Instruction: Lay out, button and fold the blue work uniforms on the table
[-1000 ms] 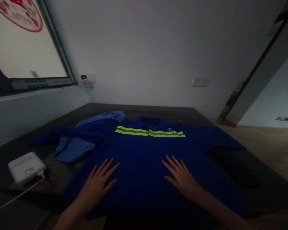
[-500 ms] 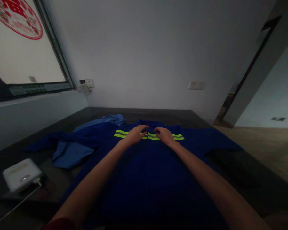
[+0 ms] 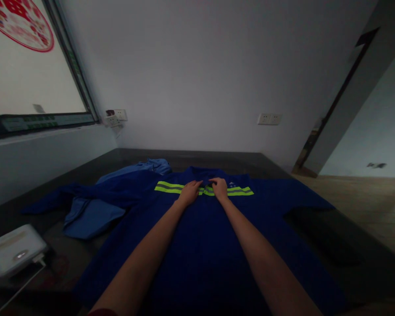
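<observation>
A dark blue work jacket (image 3: 204,237) lies spread front side up, with a yellow-green reflective band (image 3: 171,187) across its chest. Both arms reach over it to the front opening just below the collar (image 3: 206,172). My left hand (image 3: 190,192) is closed at the left edge of the opening, fingers pressed on the cloth. On the other side, my right hand (image 3: 220,188) pinches the opposite front edge. A small gap shows between the fingertips. Whether a button or fastener is between them is too small to tell. A small pale logo (image 3: 232,184) shows beside my right hand.
The jacket lies on a dark table (image 3: 224,158) against a wall. Lighter blue cloth (image 3: 92,217) is partly under the sleeve at left. A white box (image 3: 16,249) with a plugged-in cable stands at the near left. A dark flat item (image 3: 325,237) lies at right.
My hands have come down onto the front opening, and their fingers have closed on the cloth. The right hand has uncovered the small logo. The view has shifted slightly.
</observation>
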The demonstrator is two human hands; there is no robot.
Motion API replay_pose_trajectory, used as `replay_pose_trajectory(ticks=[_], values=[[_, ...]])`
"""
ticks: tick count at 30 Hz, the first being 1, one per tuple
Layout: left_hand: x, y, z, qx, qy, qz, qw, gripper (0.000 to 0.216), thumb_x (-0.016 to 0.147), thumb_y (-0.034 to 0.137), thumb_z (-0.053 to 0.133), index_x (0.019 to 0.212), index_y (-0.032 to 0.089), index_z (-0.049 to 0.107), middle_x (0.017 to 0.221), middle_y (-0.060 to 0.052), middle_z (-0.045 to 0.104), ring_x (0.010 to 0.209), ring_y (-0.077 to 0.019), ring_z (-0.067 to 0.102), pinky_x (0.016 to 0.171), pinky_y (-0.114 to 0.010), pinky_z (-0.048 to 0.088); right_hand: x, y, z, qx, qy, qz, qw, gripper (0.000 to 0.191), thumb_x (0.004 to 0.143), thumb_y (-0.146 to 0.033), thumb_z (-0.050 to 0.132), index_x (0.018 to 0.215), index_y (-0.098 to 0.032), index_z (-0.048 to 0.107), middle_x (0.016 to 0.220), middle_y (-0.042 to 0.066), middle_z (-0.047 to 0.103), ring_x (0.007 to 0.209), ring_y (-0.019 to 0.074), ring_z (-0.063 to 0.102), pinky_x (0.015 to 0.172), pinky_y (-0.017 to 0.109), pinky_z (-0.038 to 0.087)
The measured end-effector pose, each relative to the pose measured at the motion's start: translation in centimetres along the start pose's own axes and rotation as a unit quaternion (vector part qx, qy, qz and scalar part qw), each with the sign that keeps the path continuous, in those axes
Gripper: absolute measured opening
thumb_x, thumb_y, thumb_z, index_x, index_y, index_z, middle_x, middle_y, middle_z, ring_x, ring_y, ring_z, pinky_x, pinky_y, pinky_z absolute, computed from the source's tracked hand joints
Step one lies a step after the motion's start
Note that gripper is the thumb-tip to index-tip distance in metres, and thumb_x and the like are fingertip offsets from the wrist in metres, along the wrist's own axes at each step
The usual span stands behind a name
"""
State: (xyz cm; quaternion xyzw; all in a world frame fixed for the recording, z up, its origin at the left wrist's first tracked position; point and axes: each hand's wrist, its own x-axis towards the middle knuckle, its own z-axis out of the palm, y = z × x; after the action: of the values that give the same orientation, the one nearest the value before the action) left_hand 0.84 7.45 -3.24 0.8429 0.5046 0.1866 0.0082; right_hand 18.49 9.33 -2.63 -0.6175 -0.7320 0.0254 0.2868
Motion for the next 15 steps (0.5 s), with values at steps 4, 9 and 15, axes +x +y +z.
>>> replay_pose_trajectory(ticks=[4,9,15], values=[[0.0,-0.1,0.3,0.01,-0.009,-0.001,1.0,0.039,0.093,0.026,0.038,0.127,0.02,0.054,0.133,-0.011,0.053,0.126,-0.023,0.045,0.107,-0.039,0.031,-0.4,-0.5,-0.5,-0.011,-0.035,-0.028,0.999,0.037,0.087,-0.012,0.041,0.114,-0.017,0.065,0.117,0.005,0.065,0.11,0.017,0.054,0.097,0.027,0.036],[-0.1,-0.1,0.5,0.018,-0.044,-0.008,0.999,0.039,0.094,0.032,0.036,0.13,0.025,0.05,0.141,-0.008,0.045,0.134,-0.0235,0.035,0.109,-0.046,0.026,-2.4,-1.6,-0.5,-0.034,-0.1,-0.078,0.991,0.034,0.093,-0.024,0.042,0.122,-0.02,0.059,0.129,0.008,0.058,0.118,0.0193,0.051,0.099,0.03,0.036],[-0.2,0.0,0.4,0.017,-0.047,-0.024,0.998,0.041,0.095,0.032,0.034,0.134,0.026,0.046,0.144,-0.007,0.041,0.135,-0.0222,0.033,0.11,-0.047,0.023,-4.1,-1.6,-0.1,-0.066,-0.149,-0.091,0.982,0.044,0.096,-0.037,0.035,0.136,-0.02,0.044,0.145,0.011,0.04,0.134,0.024,0.033,0.109,0.05,0.019]])
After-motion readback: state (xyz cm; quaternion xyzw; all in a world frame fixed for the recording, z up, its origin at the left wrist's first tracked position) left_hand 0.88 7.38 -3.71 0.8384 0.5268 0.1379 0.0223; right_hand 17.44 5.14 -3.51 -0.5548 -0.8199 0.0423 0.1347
